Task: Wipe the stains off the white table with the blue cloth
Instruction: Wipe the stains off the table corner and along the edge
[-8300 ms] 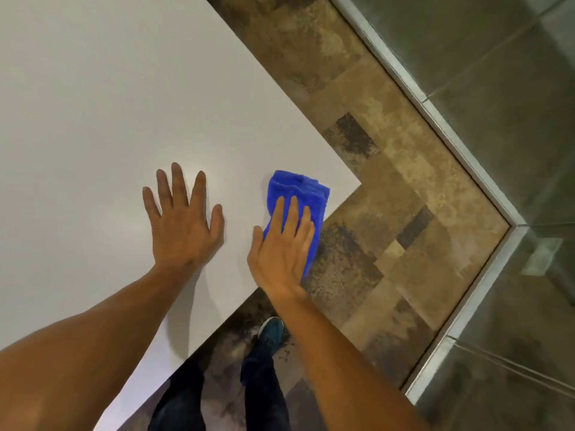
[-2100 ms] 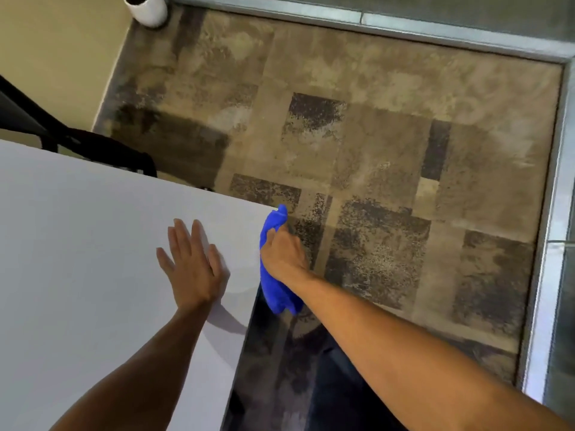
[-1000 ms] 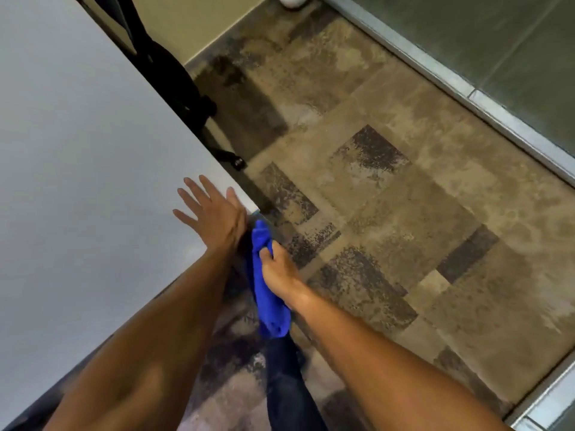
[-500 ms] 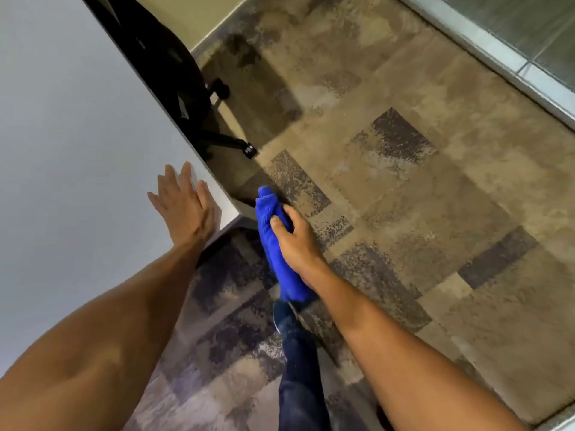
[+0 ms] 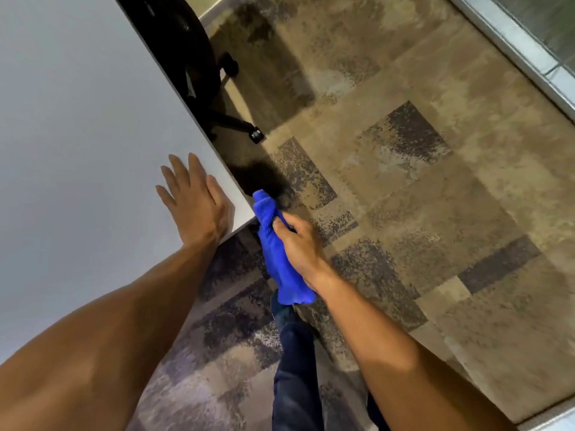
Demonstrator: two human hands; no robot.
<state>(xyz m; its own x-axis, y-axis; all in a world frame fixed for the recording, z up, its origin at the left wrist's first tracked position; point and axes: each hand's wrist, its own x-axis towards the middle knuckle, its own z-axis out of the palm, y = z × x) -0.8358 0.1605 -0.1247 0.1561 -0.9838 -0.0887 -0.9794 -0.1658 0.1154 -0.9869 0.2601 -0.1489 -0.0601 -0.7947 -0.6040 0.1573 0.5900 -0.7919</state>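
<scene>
- The white bench [image 5: 77, 135] fills the left of the view; its near corner sits just beside the cloth. No stain is plain to see on the part in view.
- The patterned carpet floor [image 5: 404, 181] takes up the right, with a black office chair [image 5: 186, 57] tucked beyond the bench's far edge.
- The left hand [image 5: 196, 206] lies flat, fingers spread, on the bench close to the corner, holding nothing; it seems to brace the body.
- The right hand [image 5: 298, 244] has its grip closed around the blue cloth [image 5: 277, 253], which is bunched into a long roll, off the bench and over the floor, its top end just at the corner.
- Judged from this, the cloth is off the surface between strokes, or working the bench's edge.
- To do the step well: open the roll into a flat pad, so more fabric meets the surface.
- Lay it back on the bench under a flat palm, press evenly, and overlap the strokes, pulling towards the edge.
- Keep the left hand clear of the wiping path.
</scene>
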